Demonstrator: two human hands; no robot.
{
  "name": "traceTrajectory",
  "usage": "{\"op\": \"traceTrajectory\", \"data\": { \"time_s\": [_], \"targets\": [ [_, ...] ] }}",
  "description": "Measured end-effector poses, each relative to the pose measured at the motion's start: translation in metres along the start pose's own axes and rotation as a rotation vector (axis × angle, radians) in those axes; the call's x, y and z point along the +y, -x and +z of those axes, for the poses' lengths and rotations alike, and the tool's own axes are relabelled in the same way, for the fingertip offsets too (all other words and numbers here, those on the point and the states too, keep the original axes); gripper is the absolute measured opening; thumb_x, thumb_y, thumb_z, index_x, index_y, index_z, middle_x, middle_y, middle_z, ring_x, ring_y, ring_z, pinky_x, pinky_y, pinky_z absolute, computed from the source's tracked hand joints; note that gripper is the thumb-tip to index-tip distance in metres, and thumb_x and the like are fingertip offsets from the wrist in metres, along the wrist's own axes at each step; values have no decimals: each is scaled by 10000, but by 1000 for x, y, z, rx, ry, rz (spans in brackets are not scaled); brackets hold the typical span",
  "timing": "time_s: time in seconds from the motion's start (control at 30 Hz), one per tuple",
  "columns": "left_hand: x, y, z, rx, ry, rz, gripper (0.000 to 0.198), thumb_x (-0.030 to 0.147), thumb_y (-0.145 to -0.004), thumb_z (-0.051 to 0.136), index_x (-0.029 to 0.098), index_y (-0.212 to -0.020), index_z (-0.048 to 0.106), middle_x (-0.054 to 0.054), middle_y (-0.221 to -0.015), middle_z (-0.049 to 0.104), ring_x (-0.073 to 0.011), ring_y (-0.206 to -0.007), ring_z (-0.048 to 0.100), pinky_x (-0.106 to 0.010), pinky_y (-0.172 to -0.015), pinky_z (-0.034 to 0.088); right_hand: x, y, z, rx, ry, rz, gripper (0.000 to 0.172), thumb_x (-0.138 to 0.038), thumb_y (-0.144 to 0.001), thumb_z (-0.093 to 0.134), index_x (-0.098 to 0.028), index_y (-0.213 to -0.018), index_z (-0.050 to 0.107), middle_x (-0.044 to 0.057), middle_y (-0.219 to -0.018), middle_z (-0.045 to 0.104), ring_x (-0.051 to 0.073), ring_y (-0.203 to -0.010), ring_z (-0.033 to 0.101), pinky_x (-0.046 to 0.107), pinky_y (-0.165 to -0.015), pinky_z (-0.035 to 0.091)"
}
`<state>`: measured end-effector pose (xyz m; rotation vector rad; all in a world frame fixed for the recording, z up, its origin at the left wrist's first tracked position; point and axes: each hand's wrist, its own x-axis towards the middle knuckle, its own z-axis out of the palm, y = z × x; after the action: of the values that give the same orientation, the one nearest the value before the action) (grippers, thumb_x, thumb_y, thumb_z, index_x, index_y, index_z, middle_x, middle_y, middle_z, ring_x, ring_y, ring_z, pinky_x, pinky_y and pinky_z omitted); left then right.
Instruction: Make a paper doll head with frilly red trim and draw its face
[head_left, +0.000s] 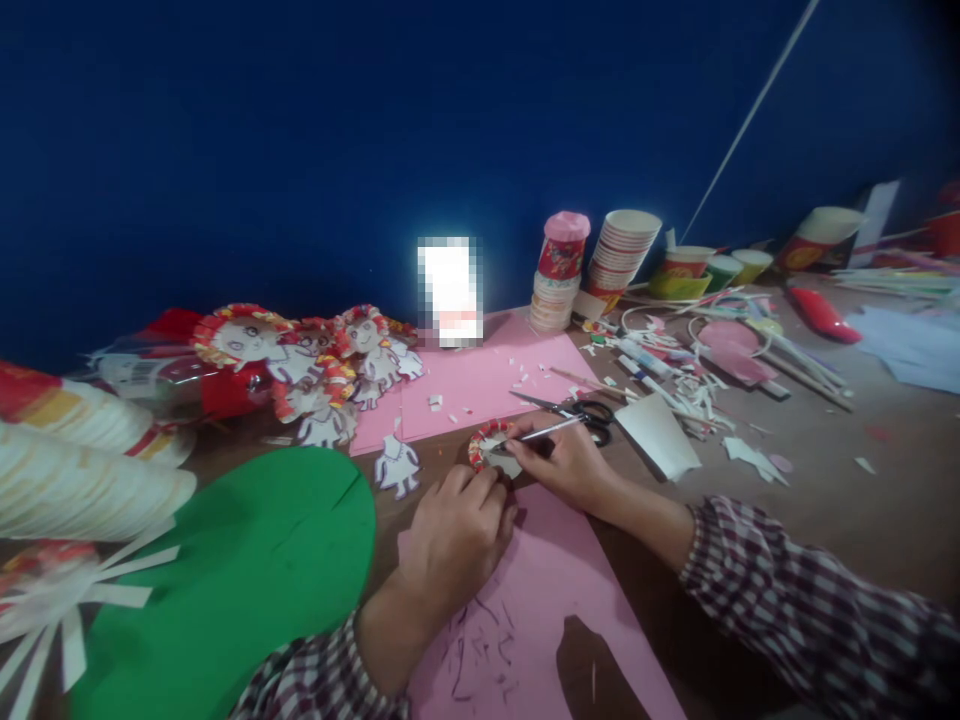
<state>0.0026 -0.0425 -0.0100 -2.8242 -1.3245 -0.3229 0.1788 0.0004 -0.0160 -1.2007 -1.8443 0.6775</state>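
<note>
My right hand (pixel 566 460) is closed around a slim pen (pixel 551 428), its tip over a round paper piece (pixel 495 450) with a curled red and yellow rim. Against the lower edge of that piece rests my left hand (pixel 459 530), fingers bent together; whether they pinch it is hidden. Beneath my hands lies a pink sheet (pixel 540 580) with dark pen strokes. A white paper dress figure (pixel 397 467) lies just left of the round piece. Black-handled scissors (pixel 592 412) sit behind my right hand.
Paper dolls (pixel 247 340) with curly rims lie at back left. A green oval sheet (pixel 247 570) and stacked cups (pixel 90 480) are at left. Another pink sheet (pixel 480 385) holds scraps. Cup stacks (pixel 622 250), paper strips (pixel 690 385) and a red object (pixel 825 314) are at right.
</note>
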Motion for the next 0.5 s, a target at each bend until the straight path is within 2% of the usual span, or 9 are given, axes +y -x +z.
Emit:
{"op": "traceTrajectory", "data": {
  "time_s": [0.5],
  "targets": [
    [0, -1, -1, -6, -6, -2, 201, 261, -895, 419, 167, -905, 597, -58, -911, 595, -216, -831, 499, -374, -703, 447, 0, 0, 0, -15, -27, -1, 69, -199, -785, 582, -178, -825, 633, 19, -808, 678, 155, -765, 621, 272, -717, 456]
  ]
}}
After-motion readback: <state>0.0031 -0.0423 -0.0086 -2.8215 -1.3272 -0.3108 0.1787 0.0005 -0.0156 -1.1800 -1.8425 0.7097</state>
